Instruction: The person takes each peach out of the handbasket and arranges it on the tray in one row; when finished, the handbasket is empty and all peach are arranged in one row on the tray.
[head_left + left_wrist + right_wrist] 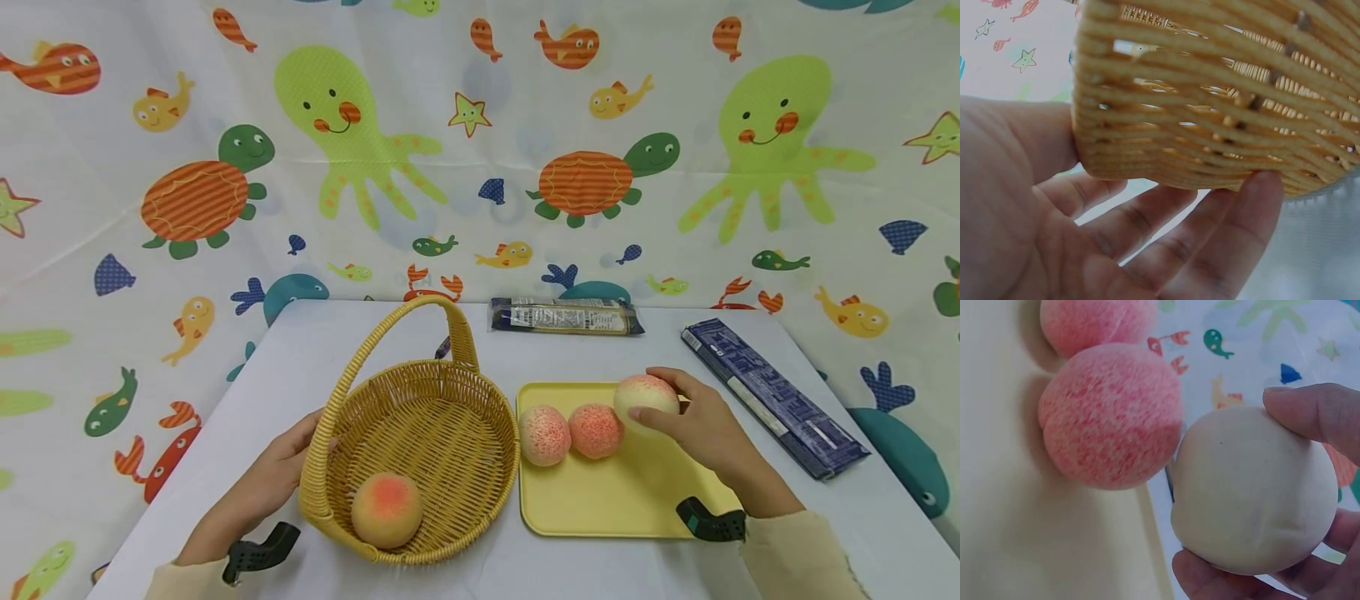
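My left hand (281, 471) holds the left side of a yellow wicker basket (450, 550) with a tall arched handle. In the left wrist view, the fingers (1235, 244) lie along the woven wall. An orange-yellow peach with a red blush (387, 510) lies in the basket near its front left. Between thumb and fingers, my right hand (708, 425) grips a pale peach (643, 400) speckled pink on top, over the yellow tray (600, 512). Its plain cream side faces the right wrist camera. Two pink speckled peaches, a left one (545, 435) and a right one (596, 431), sit side by side on the tray.
A dark wrapped packet (566, 317) lies at the back of the white table (315, 358). A long blue packet (772, 396) slants along the right side. Behind the table hangs a curtain (480, 242) printed with sea animals. The tray stands against the basket's right side.
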`<state>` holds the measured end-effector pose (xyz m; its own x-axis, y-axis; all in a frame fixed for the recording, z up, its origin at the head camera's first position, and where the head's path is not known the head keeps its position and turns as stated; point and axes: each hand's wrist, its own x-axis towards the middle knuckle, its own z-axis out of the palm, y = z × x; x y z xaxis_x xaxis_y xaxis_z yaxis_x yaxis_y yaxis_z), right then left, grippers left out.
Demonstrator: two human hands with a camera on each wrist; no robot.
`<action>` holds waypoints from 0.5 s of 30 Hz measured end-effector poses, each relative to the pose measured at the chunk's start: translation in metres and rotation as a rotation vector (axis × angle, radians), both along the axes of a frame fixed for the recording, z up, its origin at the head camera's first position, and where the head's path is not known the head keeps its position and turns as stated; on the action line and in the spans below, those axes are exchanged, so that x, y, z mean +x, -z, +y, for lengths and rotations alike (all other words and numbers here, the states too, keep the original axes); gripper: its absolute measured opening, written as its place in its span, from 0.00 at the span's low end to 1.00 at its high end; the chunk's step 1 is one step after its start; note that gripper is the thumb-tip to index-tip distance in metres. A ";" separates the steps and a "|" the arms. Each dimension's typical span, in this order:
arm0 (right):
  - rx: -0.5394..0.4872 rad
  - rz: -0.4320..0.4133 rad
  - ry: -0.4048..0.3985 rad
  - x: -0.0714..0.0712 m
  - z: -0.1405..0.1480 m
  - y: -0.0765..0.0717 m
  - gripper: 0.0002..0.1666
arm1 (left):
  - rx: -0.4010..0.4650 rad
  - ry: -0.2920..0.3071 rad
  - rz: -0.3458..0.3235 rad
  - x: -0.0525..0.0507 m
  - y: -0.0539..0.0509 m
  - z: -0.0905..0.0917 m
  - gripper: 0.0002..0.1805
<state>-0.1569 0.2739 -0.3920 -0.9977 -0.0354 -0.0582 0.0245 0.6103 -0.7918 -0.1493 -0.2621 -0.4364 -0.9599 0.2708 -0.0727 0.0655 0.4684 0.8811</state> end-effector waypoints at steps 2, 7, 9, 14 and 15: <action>0.007 0.003 0.017 -0.001 0.002 0.003 0.46 | -0.010 0.001 0.005 -0.001 0.000 0.000 0.31; 0.012 0.012 0.038 -0.005 0.007 0.014 0.48 | -0.002 -0.006 -0.012 0.000 0.001 -0.001 0.32; 0.014 0.007 0.044 -0.006 0.008 0.018 0.49 | 0.012 -0.003 -0.019 0.000 0.001 -0.001 0.32; 0.008 -0.012 0.058 -0.008 0.010 0.027 0.51 | 0.022 0.006 -0.019 0.000 0.002 -0.002 0.32; 0.005 -0.013 0.061 -0.009 0.010 0.028 0.51 | 0.018 0.004 -0.020 0.000 0.001 -0.001 0.32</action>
